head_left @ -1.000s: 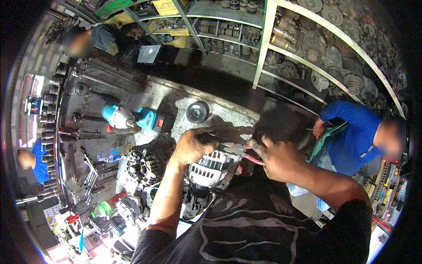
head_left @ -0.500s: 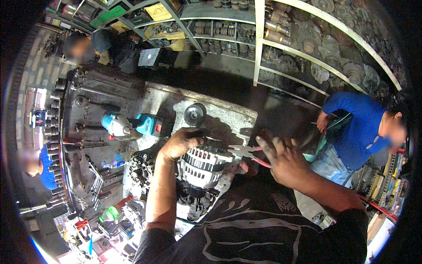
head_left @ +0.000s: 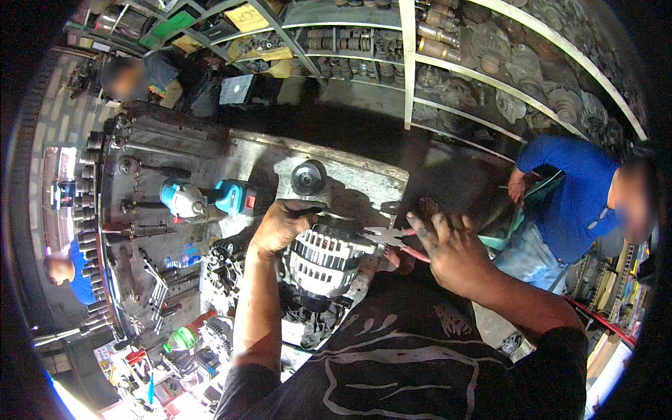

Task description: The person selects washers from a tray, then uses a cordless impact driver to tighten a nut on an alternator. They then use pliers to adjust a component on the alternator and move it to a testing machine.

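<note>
Right hand (head_left: 453, 253) has the red-handled pliers (head_left: 386, 236), fingers fanned out fairly loose. Left hand (head_left: 283, 224) is curled in above the alternator (head_left: 325, 264) on the counter (head_left: 364, 185), pinching a thin piece (head_left: 339, 215), though it's dark in there.

The workbench (head_left: 387, 183) carries a power tool (head_left: 183, 199), a ratchet (head_left: 166, 171) — and a round pulley (head_left: 308, 178).

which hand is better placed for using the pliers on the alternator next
Probably the right hand: it holds the red-handled pliers, their jaws pointing toward the silver alternator. The left hand looks occupied, seemingly pinching a thin piece at the alternator's far edge.
</note>
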Demonstrator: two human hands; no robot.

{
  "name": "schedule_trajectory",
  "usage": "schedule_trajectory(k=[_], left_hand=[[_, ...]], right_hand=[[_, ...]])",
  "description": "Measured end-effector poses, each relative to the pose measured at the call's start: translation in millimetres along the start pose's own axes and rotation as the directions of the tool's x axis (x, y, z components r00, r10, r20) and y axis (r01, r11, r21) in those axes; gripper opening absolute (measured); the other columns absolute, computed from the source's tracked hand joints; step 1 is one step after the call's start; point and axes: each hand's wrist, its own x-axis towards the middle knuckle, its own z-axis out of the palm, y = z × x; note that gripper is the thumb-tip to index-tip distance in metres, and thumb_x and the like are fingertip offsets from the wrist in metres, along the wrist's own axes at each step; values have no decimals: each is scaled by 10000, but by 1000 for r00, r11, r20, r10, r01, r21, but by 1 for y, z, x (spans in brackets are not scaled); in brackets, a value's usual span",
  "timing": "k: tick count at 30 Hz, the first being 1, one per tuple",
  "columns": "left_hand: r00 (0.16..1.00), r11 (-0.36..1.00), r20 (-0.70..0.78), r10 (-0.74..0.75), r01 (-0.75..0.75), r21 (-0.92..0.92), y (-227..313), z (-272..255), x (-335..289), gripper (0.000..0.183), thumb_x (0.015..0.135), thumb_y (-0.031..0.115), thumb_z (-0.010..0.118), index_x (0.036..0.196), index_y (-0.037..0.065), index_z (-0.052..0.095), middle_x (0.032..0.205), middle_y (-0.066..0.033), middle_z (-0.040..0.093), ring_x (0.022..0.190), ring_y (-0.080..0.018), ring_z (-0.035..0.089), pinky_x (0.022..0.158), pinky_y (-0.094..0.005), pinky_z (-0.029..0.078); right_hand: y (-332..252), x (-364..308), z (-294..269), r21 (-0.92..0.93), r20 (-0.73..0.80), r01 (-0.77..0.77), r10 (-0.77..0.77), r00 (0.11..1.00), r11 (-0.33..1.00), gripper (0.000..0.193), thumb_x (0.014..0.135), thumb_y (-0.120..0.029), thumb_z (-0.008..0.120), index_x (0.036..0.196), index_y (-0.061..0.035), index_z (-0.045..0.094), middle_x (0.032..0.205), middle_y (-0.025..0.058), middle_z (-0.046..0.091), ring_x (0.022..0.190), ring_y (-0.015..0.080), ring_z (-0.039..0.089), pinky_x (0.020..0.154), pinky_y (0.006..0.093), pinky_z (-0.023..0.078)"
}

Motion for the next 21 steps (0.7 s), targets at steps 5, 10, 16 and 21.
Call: schedule_trajectory(k=[5, 10, 16, 21], left_hand=[[997, 993, -4, 83, -82, 86, 5, 8, -6, 333, 943, 68, 704, 1251, -47, 761, 1054, -91, 803, 915, -120, 694, 842, -283, 565], [998, 993, -12, 69, -68, 99, 6, 11, -8, 351, 959, 71, 655, 1275, -47, 749, 1063, -102, 801, 918, -125, 694, 848, -281, 564], [994, 987, -26, 110, -107, 120, 3, 13, -9, 356, 963, 77, 648, 1280, -55, 740, 1086, -118, 797, 943, -134, 702, 850, -293, 570], [998, 995, -29, 54, -52, 89, -4, 12, -7, 350, 982, 108, 636, 1273, -59, 736, 1108, -126, 791, 969, -155, 705, 874, -308, 570]], right_hand=[[-2, -1, -1, 15, -18, 16, -16, 1000, 1000, 784, 881, -132, 677, 1621, -58, 426, 1563, 350, 439, 1225, 462, 574, 1073, 563, 400], [-9, 2, -10, 5, -75, 68, -68, 995, 998, 756, 884, -145, 680, 1601, -54, 458, 1509, 368, 477, 1208, 461, 590, 1052, 551, 411], [-14, 9, -8, -8, -74, 71, -71, 995, 997, 727, 899, -165, 668, 1591, -51, 476, 1434, 364, 530, 1215, 455, 593, 1038, 533, 418], [-15, 10, -6, -8, -70, 69, -69, 995, 998, 755, 893, -155, 679, 1602, -30, 453, 1380, 331, 571, 1211, 449, 597, 1030, 550, 434]])
